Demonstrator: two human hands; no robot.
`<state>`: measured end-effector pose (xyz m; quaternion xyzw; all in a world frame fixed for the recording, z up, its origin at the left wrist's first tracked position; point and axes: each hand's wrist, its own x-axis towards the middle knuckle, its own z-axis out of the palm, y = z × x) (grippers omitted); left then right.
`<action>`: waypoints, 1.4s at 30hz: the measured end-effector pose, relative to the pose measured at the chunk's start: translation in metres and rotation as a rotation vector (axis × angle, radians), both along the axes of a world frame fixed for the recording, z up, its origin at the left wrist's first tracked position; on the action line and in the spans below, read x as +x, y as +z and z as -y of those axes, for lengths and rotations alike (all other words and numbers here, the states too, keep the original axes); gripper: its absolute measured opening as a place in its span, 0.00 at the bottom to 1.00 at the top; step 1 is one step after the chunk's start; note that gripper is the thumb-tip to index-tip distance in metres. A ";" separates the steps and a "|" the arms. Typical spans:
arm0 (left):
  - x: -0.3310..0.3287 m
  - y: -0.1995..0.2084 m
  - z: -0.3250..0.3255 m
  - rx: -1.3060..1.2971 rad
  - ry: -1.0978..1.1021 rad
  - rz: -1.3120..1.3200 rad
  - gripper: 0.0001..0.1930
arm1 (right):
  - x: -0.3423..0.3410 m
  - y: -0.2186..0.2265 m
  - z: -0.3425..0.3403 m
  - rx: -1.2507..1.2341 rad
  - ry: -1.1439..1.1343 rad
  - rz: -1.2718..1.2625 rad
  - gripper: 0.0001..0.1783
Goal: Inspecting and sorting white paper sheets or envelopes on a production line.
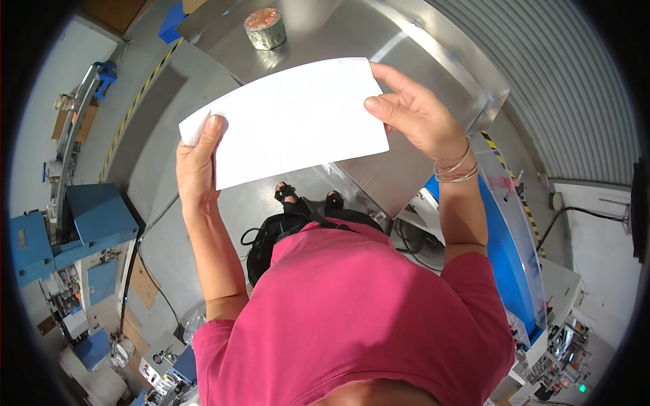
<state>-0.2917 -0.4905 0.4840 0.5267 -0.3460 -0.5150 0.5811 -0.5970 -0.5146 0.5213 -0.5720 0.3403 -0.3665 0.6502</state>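
A blank white sheet of paper [298, 122] is stretched between my two hands, tilted with its right end higher. My left hand [198, 159] grips the left edge, thumb on top, and that corner curls a little. At the right edge, my right hand [413, 111] pinches the sheet between thumb and fingers; some fingertips are hidden behind it. Metal bangles circle my right wrist. Beyond the paper, a round tin or roll [265, 29] with a reddish patterned top stands on the metal table [325, 34].
A blue conveyor belt [504, 250] with a clear side guard runs along my right. Blue machine cabinets [101, 213] stand at the left, with cables on the floor nearby. A corrugated shutter [542, 74] rises at the far right. Yellow-black tape [139, 101] marks the floor.
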 end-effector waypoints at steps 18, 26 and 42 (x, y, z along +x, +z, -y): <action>-0.001 0.000 -0.009 -0.129 -0.034 -0.049 0.15 | 0.002 -0.004 -0.005 -0.041 -0.036 -0.034 0.27; -0.004 0.003 -0.010 -0.019 -0.015 -0.006 0.14 | 0.006 -0.001 -0.012 0.023 -0.042 0.029 0.33; -0.002 0.006 -0.012 -0.015 0.039 0.027 0.15 | 0.007 0.006 -0.010 0.073 -0.008 -0.052 0.38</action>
